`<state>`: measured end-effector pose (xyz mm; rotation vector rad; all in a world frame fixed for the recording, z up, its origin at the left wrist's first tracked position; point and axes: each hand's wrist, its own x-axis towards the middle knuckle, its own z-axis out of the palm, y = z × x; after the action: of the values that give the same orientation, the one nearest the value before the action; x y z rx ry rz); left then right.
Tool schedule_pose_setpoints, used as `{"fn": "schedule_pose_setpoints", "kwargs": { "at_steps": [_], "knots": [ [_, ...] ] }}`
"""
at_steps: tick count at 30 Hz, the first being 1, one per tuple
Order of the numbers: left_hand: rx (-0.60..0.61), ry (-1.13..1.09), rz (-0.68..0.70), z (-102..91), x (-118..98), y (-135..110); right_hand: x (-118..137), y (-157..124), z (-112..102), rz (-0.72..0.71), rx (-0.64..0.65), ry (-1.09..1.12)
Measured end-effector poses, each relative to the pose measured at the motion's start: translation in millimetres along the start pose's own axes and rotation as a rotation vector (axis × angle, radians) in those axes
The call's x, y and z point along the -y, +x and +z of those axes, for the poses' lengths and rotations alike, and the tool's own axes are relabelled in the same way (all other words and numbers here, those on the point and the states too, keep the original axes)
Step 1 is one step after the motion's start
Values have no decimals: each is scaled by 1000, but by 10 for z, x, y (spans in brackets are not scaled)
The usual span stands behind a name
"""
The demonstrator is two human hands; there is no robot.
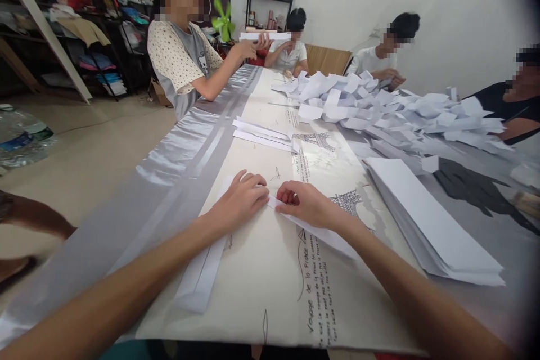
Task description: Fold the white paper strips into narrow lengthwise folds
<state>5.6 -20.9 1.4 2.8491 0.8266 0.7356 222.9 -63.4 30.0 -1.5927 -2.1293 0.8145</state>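
A narrow white paper strip [323, 234] slants down to the right across the printed tablecloth. My right hand [310, 205] is closed at its upper end, thumb and fingers pinching the paper. Just to the left, my left hand [240, 198] has its fingertips and thumb closed at the same end, partly hiding it. Beneath my left forearm lies a folded white paper piece [196, 287] with a crease along its length. Farther up the table rest several flat paper strips [264, 136], apart from both hands.
At right stands a thick stack of white paper sheets [439, 219]. Behind it spreads a large heap of folded paper pieces [371, 101]. A dark cloth-like item [472, 185] lies beside the stack. Several people sit around the table; one at left holds a white paper bundle [265, 36].
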Motion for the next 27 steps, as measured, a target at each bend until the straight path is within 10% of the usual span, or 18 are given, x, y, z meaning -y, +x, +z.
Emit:
{"fn": "schedule_pose_setpoints", "kwargs": {
  "at_steps": [27],
  "knots": [
    [-57,-112,210,-85,-9,-14,24,-216,71,-347,-255,-95]
  ]
}}
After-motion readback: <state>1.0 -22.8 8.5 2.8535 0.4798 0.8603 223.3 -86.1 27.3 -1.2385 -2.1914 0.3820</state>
